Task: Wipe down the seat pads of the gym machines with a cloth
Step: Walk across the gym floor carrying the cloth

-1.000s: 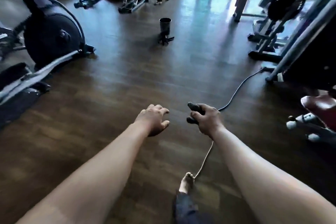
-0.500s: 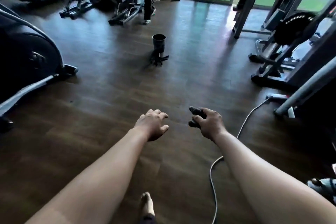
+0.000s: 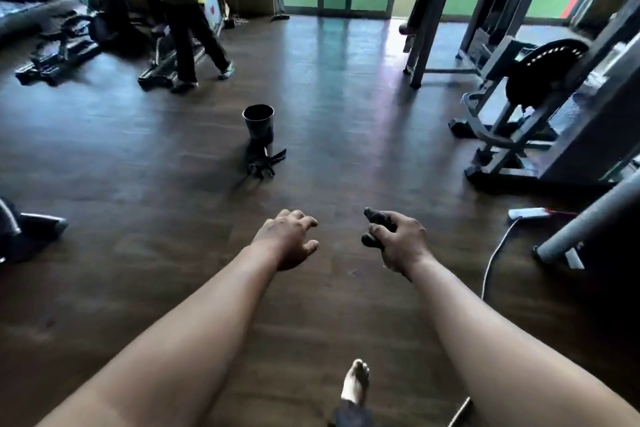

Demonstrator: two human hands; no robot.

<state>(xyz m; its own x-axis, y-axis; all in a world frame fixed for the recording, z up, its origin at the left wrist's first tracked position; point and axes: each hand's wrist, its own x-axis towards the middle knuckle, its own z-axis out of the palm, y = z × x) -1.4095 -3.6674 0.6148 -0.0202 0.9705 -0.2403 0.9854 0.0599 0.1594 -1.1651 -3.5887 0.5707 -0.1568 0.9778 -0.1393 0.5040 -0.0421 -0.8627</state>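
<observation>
My right hand (image 3: 398, 243) grips a small dark wadded cloth (image 3: 375, 227), which pokes out past the fingers. My left hand (image 3: 289, 237) hangs beside it over the wooden floor, fingers loosely curled and holding nothing. A weight machine with a round black pad (image 3: 545, 71) stands at the right, well ahead of both hands. No seat pad lies near either hand.
A dark bucket (image 3: 259, 121) stands on the floor ahead with a dark rag (image 3: 265, 163) in front of it. A person (image 3: 187, 10) walks by the machines at the back left. A white power strip (image 3: 528, 212) and cable (image 3: 491, 260) lie at the right beside a grey frame leg (image 3: 585, 222).
The view has moved forward across the floor and tilted up: the bucket and right-hand machines sit nearer, the elliptical at the left has slid out of view. Both hands keep their pose.
</observation>
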